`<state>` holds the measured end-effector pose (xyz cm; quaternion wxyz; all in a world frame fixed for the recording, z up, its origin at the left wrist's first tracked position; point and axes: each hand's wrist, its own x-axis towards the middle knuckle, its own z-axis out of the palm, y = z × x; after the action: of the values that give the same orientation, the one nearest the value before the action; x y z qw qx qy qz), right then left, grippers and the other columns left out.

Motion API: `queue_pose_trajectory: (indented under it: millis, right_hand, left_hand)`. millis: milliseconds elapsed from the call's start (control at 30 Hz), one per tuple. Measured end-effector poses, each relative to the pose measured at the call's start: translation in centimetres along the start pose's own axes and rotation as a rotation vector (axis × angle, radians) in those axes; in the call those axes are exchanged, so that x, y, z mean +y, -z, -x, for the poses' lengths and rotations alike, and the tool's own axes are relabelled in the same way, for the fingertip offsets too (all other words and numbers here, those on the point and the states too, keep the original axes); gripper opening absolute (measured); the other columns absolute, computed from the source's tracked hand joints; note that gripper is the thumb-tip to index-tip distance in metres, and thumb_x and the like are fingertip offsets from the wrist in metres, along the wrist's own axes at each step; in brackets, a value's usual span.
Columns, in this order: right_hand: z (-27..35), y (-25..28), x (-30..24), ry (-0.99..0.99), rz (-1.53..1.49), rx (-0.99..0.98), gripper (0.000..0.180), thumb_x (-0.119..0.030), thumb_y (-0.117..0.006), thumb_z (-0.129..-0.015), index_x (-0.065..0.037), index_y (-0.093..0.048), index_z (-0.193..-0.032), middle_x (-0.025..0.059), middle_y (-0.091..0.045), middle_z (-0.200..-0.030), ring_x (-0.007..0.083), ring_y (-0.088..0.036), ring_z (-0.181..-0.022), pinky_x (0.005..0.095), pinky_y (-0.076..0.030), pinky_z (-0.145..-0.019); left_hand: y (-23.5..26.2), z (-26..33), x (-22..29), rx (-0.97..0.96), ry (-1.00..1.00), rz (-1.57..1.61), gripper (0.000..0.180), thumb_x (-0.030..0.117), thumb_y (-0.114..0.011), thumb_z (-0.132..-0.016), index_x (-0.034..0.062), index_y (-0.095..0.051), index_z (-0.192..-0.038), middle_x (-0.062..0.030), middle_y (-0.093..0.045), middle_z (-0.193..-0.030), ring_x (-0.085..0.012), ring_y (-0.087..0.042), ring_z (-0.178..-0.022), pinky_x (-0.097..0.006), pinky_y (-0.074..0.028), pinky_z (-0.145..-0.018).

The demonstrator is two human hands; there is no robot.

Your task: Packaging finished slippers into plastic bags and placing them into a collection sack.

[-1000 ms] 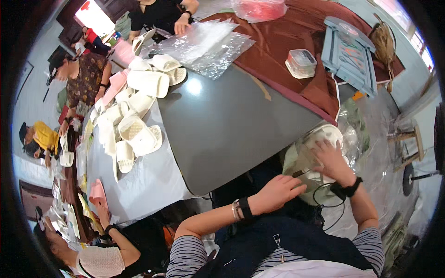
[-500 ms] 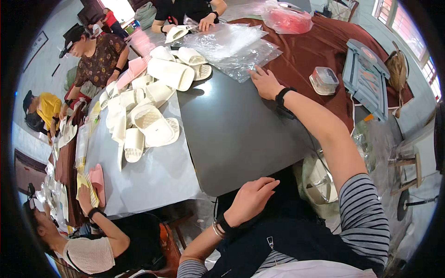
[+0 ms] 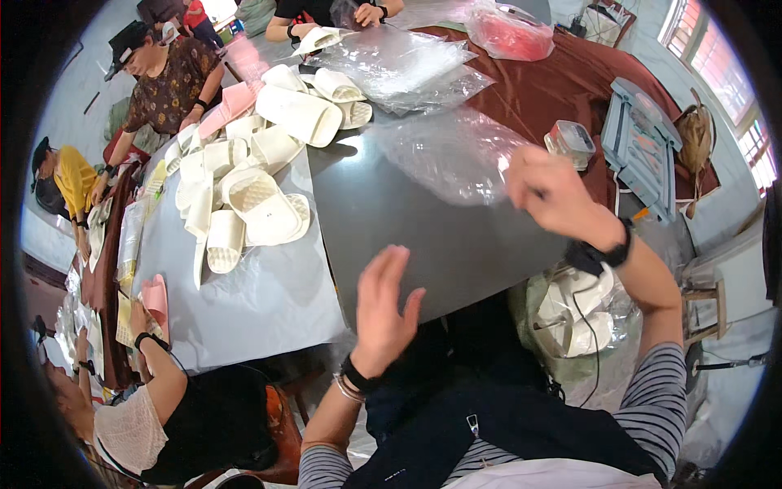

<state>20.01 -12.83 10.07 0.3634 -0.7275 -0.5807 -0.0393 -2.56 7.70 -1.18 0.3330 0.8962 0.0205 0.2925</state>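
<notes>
My right hand (image 3: pixel 554 191) is closed on one end of a clear plastic bag (image 3: pixel 452 155), which trails leftward above the dark grey tabletop (image 3: pixel 423 244). My left hand (image 3: pixel 384 306) is raised at the table's near edge, its fingers stretched and the thumb apart, holding nothing. Beyond the held bag lies a stack of clear plastic bags (image 3: pixel 407 65). To the left of the bare dark surface, a heap of cream slippers (image 3: pixel 261 200) covers part of the table, with a pink slipper (image 3: pixel 232 106) at its far side.
A clear plastic box (image 3: pixel 570 143) and a blue-grey tool case (image 3: pixel 643 147) sit at the right on brown cloth. A bag of white slippers (image 3: pixel 574 314) stands below the table's right edge. Co-workers handle slippers at the left and far side.
My right hand has drawn a plastic bag off the stack, back toward me and to the right. My left hand has risen and turned upright with its fingers up.
</notes>
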Motion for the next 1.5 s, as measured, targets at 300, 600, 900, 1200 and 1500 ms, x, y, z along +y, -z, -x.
queue_pose_trajectory:
  millis: [300, 600, 900, 1200, 1500]
  right_hand:
    - [8.8, 2.2, -3.7, -0.250, -0.443, -0.826, 0.017, 0.010, -0.062, -0.059, -0.005, -0.057, -0.065, 0.0031, -0.058, -0.074, 0.0227, -0.061, -0.071, 0.0324, -0.045, -0.061]
    - [7.0, 8.3, -1.2, -0.264, -0.179, 0.318, 0.016, 0.005, -0.071, -0.083, -0.005, -0.066, -0.095, 0.0088, -0.062, -0.109, 0.0174, -0.063, -0.099, 0.0304, -0.053, -0.087]
    - [3.2, -1.9, -5.0, 0.096, 0.242, 0.354, 0.039, -0.016, -0.080, -0.074, -0.011, -0.071, -0.112, 0.0133, -0.060, -0.125, 0.0316, -0.057, -0.111, 0.0423, -0.048, -0.096]
    - [-0.3, -10.4, -6.1, 0.293, 0.336, 0.253, 0.074, -0.046, -0.079, -0.079, -0.023, -0.053, -0.145, 0.0176, -0.031, -0.159, 0.0447, -0.024, -0.147, 0.0537, -0.027, -0.117]
    - [-2.6, -11.2, -3.7, -0.131, -0.897, -0.208, 0.123, -0.038, -0.091, -0.068, -0.010, -0.014, -0.159, 0.0232, -0.021, -0.162, 0.0376, -0.018, -0.151, 0.0564, -0.020, -0.120]
  left_hand:
    - [2.2, -3.3, -3.3, -0.244, -0.080, -0.470, 0.061, -0.007, -0.063, -0.077, 0.0116, -0.058, -0.135, -0.0166, -0.036, -0.156, -0.0439, -0.030, -0.144, -0.050, -0.031, -0.115]
    - [2.4, -1.9, -4.0, -0.277, 0.296, 0.105, 0.014, 0.015, -0.059, -0.100, 0.0074, -0.069, -0.106, -0.0086, -0.074, -0.095, -0.0297, -0.073, -0.084, -0.031, -0.056, -0.071]
    - [3.7, -2.3, -2.8, 0.239, 0.709, 1.024, 0.027, 0.033, -0.052, -0.106, 0.0093, -0.060, -0.096, -0.0055, -0.070, -0.079, -0.0080, -0.061, -0.057, -0.020, -0.045, -0.049]
    - [3.0, -0.2, -3.9, 0.209, 0.862, 1.219, 0.030, 0.035, -0.054, -0.105, 0.0090, -0.060, -0.091, -0.0037, -0.067, -0.073, -0.0103, -0.065, -0.058, -0.020, -0.043, -0.044]
    - [2.2, 1.4, -3.3, 0.038, 1.050, 1.134, 0.029, 0.036, -0.059, -0.102, 0.0075, -0.060, -0.093, -0.0086, -0.070, -0.071, -0.0147, -0.066, -0.053, -0.020, -0.048, -0.043]
